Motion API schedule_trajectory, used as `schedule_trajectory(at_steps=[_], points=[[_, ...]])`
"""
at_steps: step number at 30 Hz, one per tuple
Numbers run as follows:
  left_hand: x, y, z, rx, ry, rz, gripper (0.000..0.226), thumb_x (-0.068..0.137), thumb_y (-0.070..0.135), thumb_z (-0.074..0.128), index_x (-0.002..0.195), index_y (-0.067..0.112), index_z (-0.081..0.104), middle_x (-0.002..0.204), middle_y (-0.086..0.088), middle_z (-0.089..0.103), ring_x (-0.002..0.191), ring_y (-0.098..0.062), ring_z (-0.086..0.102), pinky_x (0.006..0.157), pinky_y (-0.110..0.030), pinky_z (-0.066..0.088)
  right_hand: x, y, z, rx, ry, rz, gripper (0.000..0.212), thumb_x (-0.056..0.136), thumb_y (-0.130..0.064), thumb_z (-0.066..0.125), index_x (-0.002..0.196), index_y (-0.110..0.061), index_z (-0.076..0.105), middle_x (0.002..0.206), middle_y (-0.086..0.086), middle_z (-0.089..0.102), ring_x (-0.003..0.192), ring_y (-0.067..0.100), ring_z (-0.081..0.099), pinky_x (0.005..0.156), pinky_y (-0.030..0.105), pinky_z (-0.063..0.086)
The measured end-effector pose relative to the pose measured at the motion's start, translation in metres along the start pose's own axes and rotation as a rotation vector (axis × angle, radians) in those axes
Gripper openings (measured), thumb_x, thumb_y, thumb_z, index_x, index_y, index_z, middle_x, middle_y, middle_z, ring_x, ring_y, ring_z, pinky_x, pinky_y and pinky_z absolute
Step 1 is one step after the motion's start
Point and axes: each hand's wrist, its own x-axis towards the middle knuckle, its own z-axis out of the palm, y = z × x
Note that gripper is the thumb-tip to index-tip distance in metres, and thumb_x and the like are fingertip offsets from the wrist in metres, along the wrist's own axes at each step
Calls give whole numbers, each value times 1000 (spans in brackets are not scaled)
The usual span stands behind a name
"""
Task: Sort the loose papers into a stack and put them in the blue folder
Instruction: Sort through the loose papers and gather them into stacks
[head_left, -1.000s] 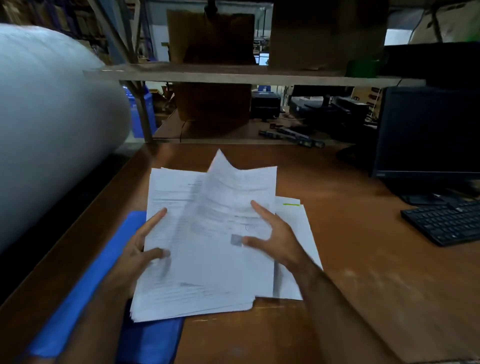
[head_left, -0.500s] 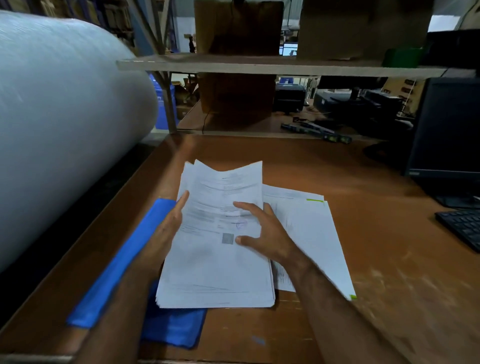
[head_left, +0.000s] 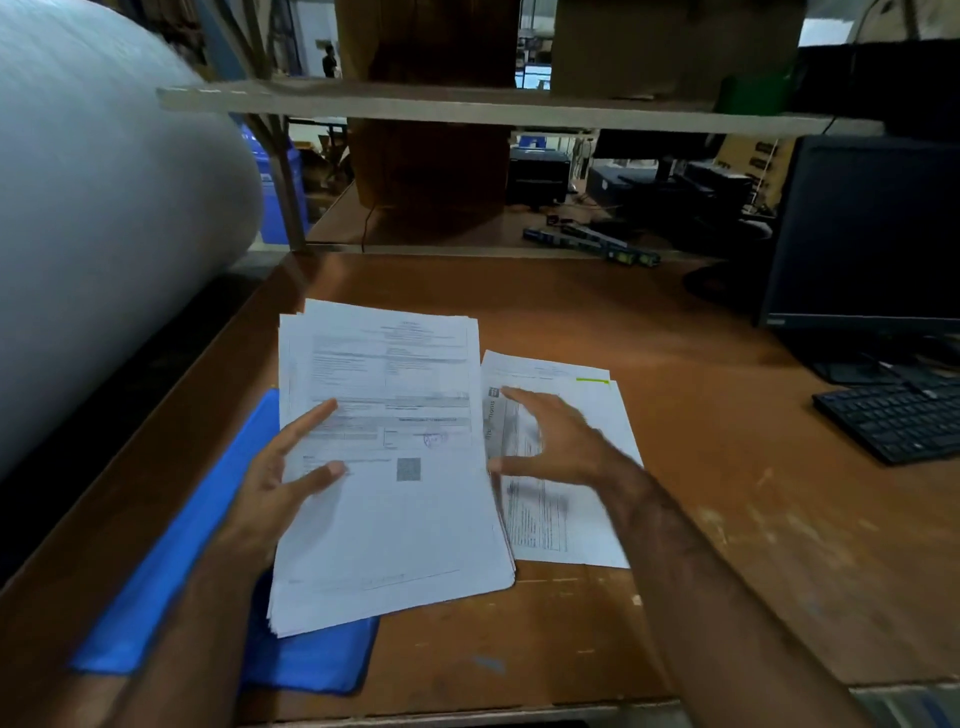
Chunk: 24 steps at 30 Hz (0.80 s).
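A stack of white printed papers (head_left: 395, 499) lies partly on the blue folder (head_left: 171, 571), which lies flat at the table's left front. My left hand (head_left: 280, 483) rests on the stack's left edge, fingers spread, thumb on top of the sheets. To the right, a few more loose papers (head_left: 582, 525) lie on the table, one with a green tab at its top corner. My right hand (head_left: 556, 441) hovers over these loose sheets with fingers apart, blurred, holding nothing that I can make out.
A large white roll (head_left: 104, 208) fills the left side. A black monitor (head_left: 872, 228) and keyboard (head_left: 898, 421) stand at the right. A shelf board (head_left: 467, 109) runs across above the brown table (head_left: 727, 545), with boxes and dark gear behind.
My right hand has left the top of the stack and moved right over the loose sheets. The stack's sheets now lie flatter and more squared; my left hand stays at its left edge.
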Motion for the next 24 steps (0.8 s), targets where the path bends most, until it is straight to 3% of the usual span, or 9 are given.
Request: schedule_trajectory(at_steps=[2, 4, 8, 12, 14, 16, 21, 24], points=[[1, -2, -1, -9, -19, 0, 69, 78, 4, 75, 135, 41, 63, 140, 9, 59, 122, -18, 64, 91, -41, 61, 1, 17, -11, -200, 10, 258, 118, 58, -93, 63, 156, -44, 18, 165, 8, 24, 149, 40, 27, 115, 63, 31], [2, -3, 0, -9, -33, -11, 70, 81, 1, 74, 136, 43, 63, 140, 8, 60, 121, -20, 64, 91, -42, 61, -2, 20, -7, -216, 13, 371, 118, 58, -92, 63, 154, -38, 20, 158, 13, 32, 144, 43, 32, 113, 61, 35], [1, -4, -2, 31, -27, -21, 74, 83, -1, 73, 137, 47, 59, 140, 8, 58, 122, -21, 62, 90, -43, 61, -9, 17, -4, -280, 25, 338, 115, 67, -79, 74, 157, -33, 18, 161, 12, 27, 149, 39, 22, 117, 56, 30], [-1, -4, -4, 6, 6, -38, 75, 83, -3, 72, 135, 49, 60, 141, 7, 57, 123, -22, 62, 94, -49, 57, -9, 33, -25, -269, -134, 223, 128, 60, -76, 81, 160, -42, 8, 169, 3, 13, 154, 32, 12, 122, 59, 17], [0, -4, -3, -10, 10, -45, 75, 82, -4, 72, 135, 48, 60, 141, 6, 57, 123, -23, 62, 94, -49, 57, -12, 47, -28, -227, -46, 296, 124, 59, -84, 74, 159, -46, 9, 170, 3, 8, 156, 34, 9, 122, 62, 15], [1, -3, -3, -12, 6, -49, 75, 83, -4, 72, 136, 48, 60, 141, 5, 57, 123, -25, 62, 96, -53, 56, -16, 55, -24, -197, 126, 380, 120, 59, -90, 65, 158, -43, 16, 169, 4, 18, 153, 37, 20, 120, 60, 27], [-1, -2, -1, 9, 21, -65, 73, 83, -4, 71, 134, 48, 61, 138, 5, 57, 121, -28, 61, 93, -54, 57, -25, 54, -31, -191, 181, 434, 107, 70, -66, 81, 156, -36, 26, 156, 10, 37, 142, 37, 37, 112, 48, 41], [-4, 3, 4, 10, 33, -50, 73, 85, -8, 68, 137, 42, 59, 133, 8, 59, 112, -20, 64, 71, -30, 63, -22, 60, -41, -16, 273, 393, 82, 74, -32, 87, 146, -30, 47, 143, 9, 49, 128, 25, 51, 97, 29, 49]])
